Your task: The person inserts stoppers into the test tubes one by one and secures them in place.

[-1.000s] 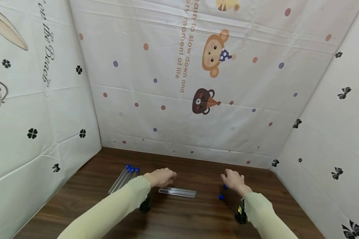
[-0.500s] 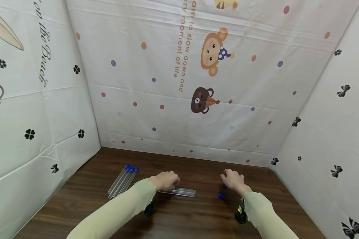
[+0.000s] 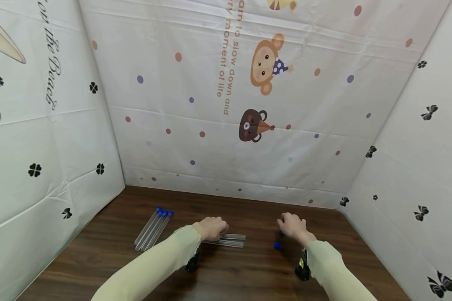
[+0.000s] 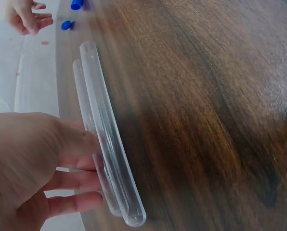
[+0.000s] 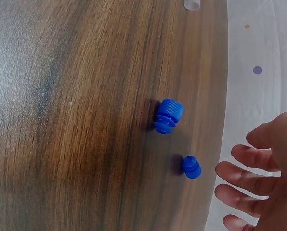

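Observation:
Two clear uncapped test tubes lie side by side on the wooden table. My left hand (image 3: 212,228) is over their left part. In the left wrist view, its thumb and fingers pinch the farther test tube (image 4: 85,103), while the nearer test tube (image 4: 107,130) lies along it. To the right, my right hand (image 3: 293,225) hovers with loosely bent fingers and holds nothing. Below it are two blue caps, a nearer cap (image 5: 168,114) and a farther cap (image 5: 191,167), both apart from the fingers in the right wrist view.
Several test tubes with blue caps (image 3: 153,230) lie together at the left of the brown table (image 3: 248,276). White printed sheets (image 3: 165,146) stand around the back and both sides. Each wrist carries a black camera.
My left hand has moved right and onto the uncapped test tubes, and the two tubes have spread slightly apart. My right hand has stayed nearly still above the caps.

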Demonstrator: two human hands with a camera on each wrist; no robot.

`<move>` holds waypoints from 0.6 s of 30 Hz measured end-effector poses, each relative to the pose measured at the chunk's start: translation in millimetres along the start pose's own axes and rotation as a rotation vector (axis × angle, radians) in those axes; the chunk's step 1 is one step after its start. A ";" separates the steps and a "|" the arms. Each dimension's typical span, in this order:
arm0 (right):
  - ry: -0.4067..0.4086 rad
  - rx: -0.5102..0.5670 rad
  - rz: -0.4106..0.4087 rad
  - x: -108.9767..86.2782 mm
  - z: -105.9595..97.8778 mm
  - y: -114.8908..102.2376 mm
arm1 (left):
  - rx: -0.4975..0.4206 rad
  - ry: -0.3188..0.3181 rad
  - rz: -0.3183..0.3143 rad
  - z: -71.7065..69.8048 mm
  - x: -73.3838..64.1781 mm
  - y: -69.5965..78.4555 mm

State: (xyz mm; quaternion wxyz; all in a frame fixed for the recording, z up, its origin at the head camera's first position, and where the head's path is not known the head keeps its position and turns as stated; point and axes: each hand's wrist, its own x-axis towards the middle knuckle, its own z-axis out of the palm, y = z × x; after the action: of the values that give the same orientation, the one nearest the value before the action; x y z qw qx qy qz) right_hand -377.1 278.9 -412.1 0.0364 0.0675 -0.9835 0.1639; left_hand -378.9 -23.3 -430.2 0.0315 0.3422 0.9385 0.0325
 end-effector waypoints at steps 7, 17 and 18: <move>-0.001 0.010 0.012 -0.3 0.2 -0.7 | 0.035 -0.011 -0.029 3.7 3.7 1.6; -0.005 0.022 0.009 -1.2 0.1 1.0 | -0.011 0.030 -0.029 0.0 2.4 -1.0; -0.005 0.023 0.006 -1.3 0.1 1.1 | -0.012 0.028 -0.035 -1.4 1.5 -1.3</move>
State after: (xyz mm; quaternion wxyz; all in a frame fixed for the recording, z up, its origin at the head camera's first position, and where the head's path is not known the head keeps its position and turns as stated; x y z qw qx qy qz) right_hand -376.0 280.1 -412.7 0.0325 0.0656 -0.9818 0.1752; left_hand -381.0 -23.4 -429.0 0.0211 0.3252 0.9445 0.0424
